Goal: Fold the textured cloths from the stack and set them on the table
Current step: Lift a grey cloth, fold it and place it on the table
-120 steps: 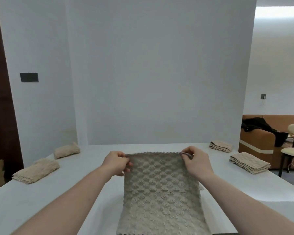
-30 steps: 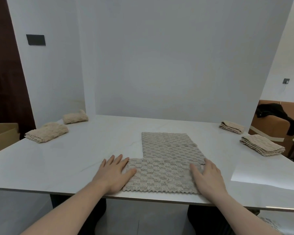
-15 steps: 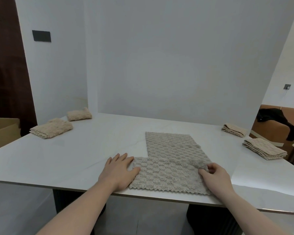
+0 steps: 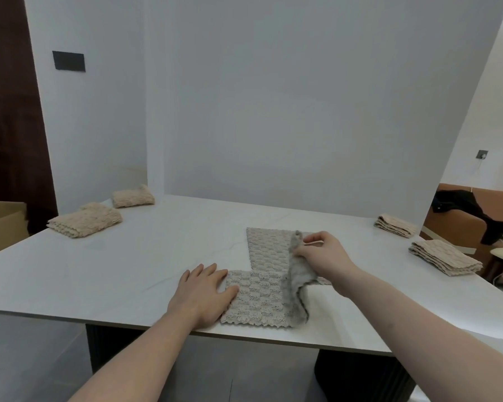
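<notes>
Mid-fold on one cloth [image 4: 262, 297], near the front edge of the table [image 4: 105, 274]. Left hand [image 4: 199, 294] spread flat, palm down, pinning the cloth's left end. Right hand [image 4: 323, 258] pinched shut on the right edge, lifted and carried leftward, grey underside turned up. Far part of the cloth lying flat toward the middle of the table, so the piece made an L shape: one fold apparently in, this second one half over.

Two folded bundles [image 4: 84, 220] parked well apart at the far left, a smaller one [image 4: 132, 197] behind the larger. Two layered piles at the right edge: near pile [image 4: 445, 256] and far pile [image 4: 395, 225]. Could not tell for sure which of these was the supply stack and which finished work; judged the right piles as unfolded stock, the left bundles as done.

Left to do, on that reading: lay this flap down, press it, maybe fold once more, set it aside, then work through the remaining stack. Roughly an early-to-middle stage.
</notes>
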Action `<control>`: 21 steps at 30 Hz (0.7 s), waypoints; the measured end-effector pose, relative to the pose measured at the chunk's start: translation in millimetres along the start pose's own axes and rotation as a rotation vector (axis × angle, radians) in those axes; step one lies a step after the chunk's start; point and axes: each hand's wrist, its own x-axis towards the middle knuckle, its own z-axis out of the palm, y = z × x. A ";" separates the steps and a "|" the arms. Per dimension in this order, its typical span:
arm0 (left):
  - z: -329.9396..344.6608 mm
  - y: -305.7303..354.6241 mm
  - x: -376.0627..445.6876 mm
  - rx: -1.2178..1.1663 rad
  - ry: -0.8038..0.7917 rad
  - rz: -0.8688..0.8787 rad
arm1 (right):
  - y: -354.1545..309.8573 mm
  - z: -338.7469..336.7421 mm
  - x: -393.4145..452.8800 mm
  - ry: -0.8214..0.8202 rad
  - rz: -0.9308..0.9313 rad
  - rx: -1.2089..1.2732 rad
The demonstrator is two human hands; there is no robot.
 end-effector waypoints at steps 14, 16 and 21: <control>2.5 -3.1 3.3 -0.016 0.016 0.021 | 6.7 81.8 -31.3 -0.294 0.015 0.022; 3.1 -4.6 3.9 -0.035 0.009 0.025 | 7.0 78.5 -35.0 -0.298 -0.023 0.074; 4.4 -4.7 3.8 -0.080 0.021 0.024 | 28.9 45.4 -32.7 -0.078 -0.304 -0.204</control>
